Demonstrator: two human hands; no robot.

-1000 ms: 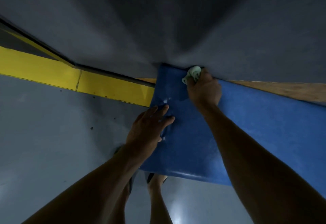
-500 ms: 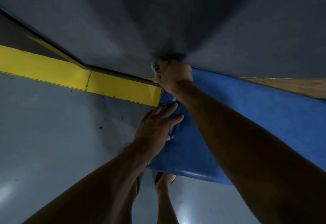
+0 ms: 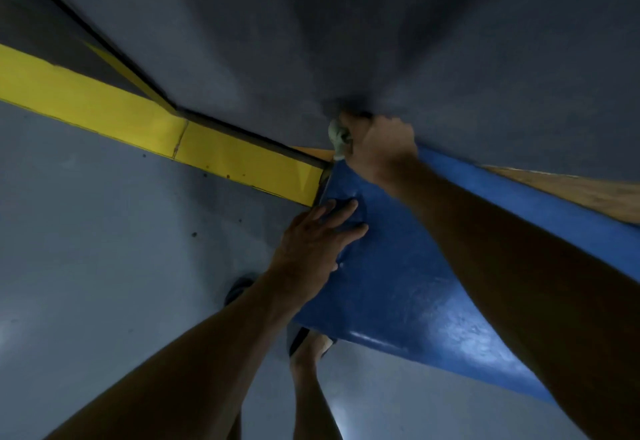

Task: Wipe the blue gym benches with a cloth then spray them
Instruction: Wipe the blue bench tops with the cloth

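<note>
A blue padded bench [image 3: 398, 277] runs from the centre to the right, its glossy top facing me. My right hand [image 3: 379, 148] is fisted around a small pale green cloth [image 3: 337, 136] and presses it at the bench's far left corner, against the grey wall. My left hand [image 3: 311, 242] lies flat with fingers spread on the bench's left edge. No spray bottle is in view.
A yellow bench [image 3: 138, 128] butts against the blue one on the left. A grey wall [image 3: 381, 41] rises behind both, and a strip of wood [image 3: 571, 190] shows behind the blue bench at right. My legs and sandalled feet [image 3: 308, 339] stand on the grey floor [image 3: 86, 266] below.
My right hand has slid the cloth leftwards along the back edge of the blue bench to its far left corner. My left hand has stayed pressed on the left edge.
</note>
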